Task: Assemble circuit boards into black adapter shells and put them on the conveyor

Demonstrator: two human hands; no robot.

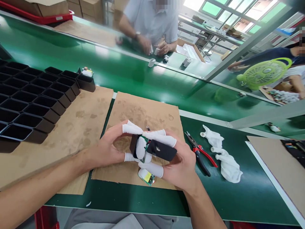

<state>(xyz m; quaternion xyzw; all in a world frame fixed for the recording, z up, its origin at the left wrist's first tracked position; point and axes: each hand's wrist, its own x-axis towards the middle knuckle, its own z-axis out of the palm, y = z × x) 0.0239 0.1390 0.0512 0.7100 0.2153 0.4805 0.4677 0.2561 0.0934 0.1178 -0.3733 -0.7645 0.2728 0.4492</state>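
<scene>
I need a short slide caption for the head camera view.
Both hands hold a black casing and circuit board over cardboard, pliers nearby.

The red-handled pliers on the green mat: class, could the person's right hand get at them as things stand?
Probably yes. The pliers lie uncovered just beside the right hand, nothing between them; but that hand shares a black part with the left hand and must let go first.

I see a green conveyor belt (133, 76) between green benches — cardboard mats (143, 111), black trays (30, 101) — with bright skylight windows (228, 8) and a green fan (264, 73).
</scene>
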